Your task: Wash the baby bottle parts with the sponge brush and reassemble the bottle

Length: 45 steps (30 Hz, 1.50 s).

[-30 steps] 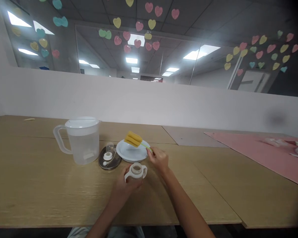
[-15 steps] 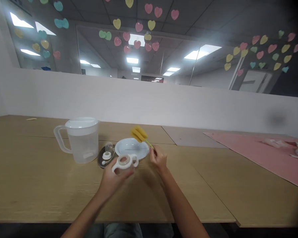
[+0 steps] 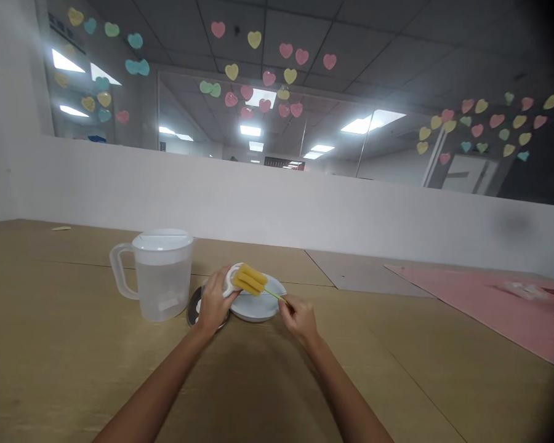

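Observation:
My left hand (image 3: 212, 299) grips a small baby bottle (image 3: 231, 281) with white handles, tipped on its side with the mouth toward the right. My right hand (image 3: 298, 318) pinches the thin green handle of a bottle brush whose yellow sponge head (image 3: 248, 279) sits right at the bottle's mouth. Both are held just above a white plate (image 3: 261, 305) on the wooden table (image 3: 74, 357). Whether the sponge is inside the bottle I cannot tell.
A clear plastic pitcher (image 3: 161, 275) with a white lid stands left of my hands. A small dark metal dish (image 3: 193, 309) lies between pitcher and plate, mostly hidden by my left hand. A pink mat (image 3: 489, 301) covers the table's right side. A white partition runs behind.
My left hand lifted the bottle from near the table's front, carried it over the plate and tipped it sideways. The sponge head came down to the bottle's mouth. The camera view shifted.

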{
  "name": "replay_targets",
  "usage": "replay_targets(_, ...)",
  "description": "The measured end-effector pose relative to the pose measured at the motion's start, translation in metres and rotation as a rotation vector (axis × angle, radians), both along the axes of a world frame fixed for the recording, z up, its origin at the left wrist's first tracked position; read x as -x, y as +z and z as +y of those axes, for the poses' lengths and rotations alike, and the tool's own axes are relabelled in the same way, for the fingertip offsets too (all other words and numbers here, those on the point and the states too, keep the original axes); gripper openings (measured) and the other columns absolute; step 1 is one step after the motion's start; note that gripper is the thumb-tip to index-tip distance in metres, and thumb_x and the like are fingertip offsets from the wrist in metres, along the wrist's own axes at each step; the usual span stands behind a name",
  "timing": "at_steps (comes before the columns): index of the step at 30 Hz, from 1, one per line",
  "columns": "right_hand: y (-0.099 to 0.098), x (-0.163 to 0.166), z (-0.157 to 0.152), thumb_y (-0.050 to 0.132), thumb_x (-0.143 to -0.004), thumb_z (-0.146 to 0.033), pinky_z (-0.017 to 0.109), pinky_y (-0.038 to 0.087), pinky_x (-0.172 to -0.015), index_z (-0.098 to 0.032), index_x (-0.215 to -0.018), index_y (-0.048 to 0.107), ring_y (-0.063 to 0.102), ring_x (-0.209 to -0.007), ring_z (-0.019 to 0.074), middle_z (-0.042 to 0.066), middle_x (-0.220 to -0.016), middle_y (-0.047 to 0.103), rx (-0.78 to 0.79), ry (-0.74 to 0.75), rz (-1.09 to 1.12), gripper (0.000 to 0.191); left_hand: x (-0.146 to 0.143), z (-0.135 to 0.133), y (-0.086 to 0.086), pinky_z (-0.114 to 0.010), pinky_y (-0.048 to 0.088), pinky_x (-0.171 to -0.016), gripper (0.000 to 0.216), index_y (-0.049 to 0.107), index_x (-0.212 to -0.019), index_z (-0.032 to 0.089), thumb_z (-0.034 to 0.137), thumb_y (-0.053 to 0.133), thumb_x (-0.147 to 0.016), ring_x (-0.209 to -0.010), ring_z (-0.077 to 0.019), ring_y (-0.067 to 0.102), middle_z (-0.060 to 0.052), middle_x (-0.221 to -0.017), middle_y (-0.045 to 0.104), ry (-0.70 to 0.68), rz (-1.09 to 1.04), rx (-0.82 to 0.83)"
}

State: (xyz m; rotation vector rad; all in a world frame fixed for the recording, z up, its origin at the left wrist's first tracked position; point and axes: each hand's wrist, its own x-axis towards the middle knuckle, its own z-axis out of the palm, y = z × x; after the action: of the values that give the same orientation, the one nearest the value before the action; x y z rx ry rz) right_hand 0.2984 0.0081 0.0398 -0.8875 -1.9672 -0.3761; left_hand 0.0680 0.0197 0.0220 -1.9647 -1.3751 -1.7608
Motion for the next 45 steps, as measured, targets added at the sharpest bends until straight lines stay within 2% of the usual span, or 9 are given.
replay_targets(3,0.0,-0.001,0.002,0.038,-0.091,-0.033,0.02,0.03,-0.049,-0.017,-0.054,0.055,0.045,-0.046,0.0083,0.0,-0.049,0.051,0.006,-0.014,-0.022,0.044,0.007,-0.008,0.003,-0.039,0.036,-0.1,0.049,0.043,-0.128,0.02,0.028,0.055,-0.081,-0.117,-0.0246,0.048,-0.011,-0.125,0.054,0.037,0.052,-0.036)
replay_targets(8,0.003,-0.004,0.005,0.044,-0.09,-0.041,0.019,0.035,-0.052,-0.018,-0.069,0.069,0.058,-0.054,0.01,0.004,-0.061,0.067,0.024,-0.034,0.012,0.04,0.012,-0.014,0.004,-0.048,0.02,-0.108,0.046,0.046,-0.126,0.022,0.018,0.054,-0.081,-0.119,-0.0265,0.047,-0.01,-0.126,0.055,0.227,0.149,-0.079)
replay_targets(13,0.009,-0.008,0.003,0.048,-0.088,-0.044,0.02,0.033,-0.051,-0.02,-0.075,0.073,0.06,-0.055,0.0099,0.002,-0.063,0.069,0.062,-0.087,-0.01,0.037,0.014,-0.009,-0.005,-0.044,0.025,-0.106,0.044,0.048,-0.126,0.021,0.015,0.049,-0.083,-0.123,-0.0252,0.044,-0.01,-0.127,0.055,0.227,0.289,-0.162)
replay_targets(21,0.018,0.01,-0.016,0.056,-0.087,-0.039,0.025,0.024,-0.051,-0.018,-0.07,0.067,0.049,-0.048,0.0082,-0.001,-0.051,0.058,-0.423,-0.252,-0.197,0.029,0.003,-0.014,-0.003,-0.043,0.028,-0.102,0.043,0.049,-0.126,0.022,0.01,0.045,-0.084,-0.122,-0.0249,0.045,-0.009,-0.127,0.056,0.229,0.358,-0.181)
replay_targets(25,0.014,0.027,-0.024,0.056,-0.087,-0.036,0.026,0.024,-0.052,-0.018,-0.073,0.066,0.047,-0.049,0.0083,-0.001,-0.052,0.056,-0.507,-0.27,-0.207,0.025,-0.011,-0.02,-0.002,-0.041,0.031,-0.1,0.042,0.049,-0.125,0.021,0.012,0.048,-0.083,-0.121,-0.0251,0.045,-0.01,-0.127,0.055,0.194,0.345,-0.19)
replay_targets(28,0.012,0.029,-0.024,0.056,-0.087,-0.035,0.025,0.024,-0.053,-0.018,-0.076,0.066,0.046,-0.05,0.0082,-0.002,-0.052,0.055,-0.528,-0.245,-0.215,0.023,-0.016,-0.023,-0.001,-0.041,0.031,-0.1,0.043,0.049,-0.125,0.021,0.012,0.048,-0.083,-0.12,-0.025,0.046,-0.01,-0.126,0.055,0.162,0.389,-0.18)
replay_targets(31,0.014,0.02,-0.017,0.056,-0.087,-0.037,0.025,0.023,-0.053,-0.018,-0.077,0.065,0.045,-0.05,0.0084,-0.002,-0.052,0.055,-0.545,-0.222,-0.222,0.024,-0.011,-0.023,0.003,-0.04,0.032,-0.099,0.045,0.05,-0.124,0.021,0.011,0.049,-0.081,-0.12,-0.0251,0.047,-0.011,-0.126,0.055,0.202,0.369,-0.175)
replay_targets(37,0.013,-0.009,0.003,0.051,-0.088,-0.045,0.025,0.023,-0.054,-0.018,-0.064,0.062,0.042,-0.049,0.0083,-0.002,-0.05,0.051,-0.537,-0.246,-0.321,0.037,-0.002,-0.023,0.008,-0.039,0.032,-0.097,0.044,0.052,-0.124,0.021,0.013,0.049,-0.081,-0.118,-0.0252,0.049,-0.011,-0.125,0.057,0.266,0.431,-0.16)
replay_targets(45,0.006,-0.036,0.018,0.042,-0.09,-0.05,0.024,0.023,-0.056,-0.018,-0.062,0.061,0.044,-0.053,0.0098,0.001,-0.053,0.054,-0.351,-0.3,-0.291,0.047,0.003,-0.022,0.009,-0.043,0.024,-0.101,0.045,0.051,-0.126,0.026,0.009,0.042,-0.085,-0.12,-0.025,0.048,-0.01,-0.127,0.057,0.348,0.46,-0.161)
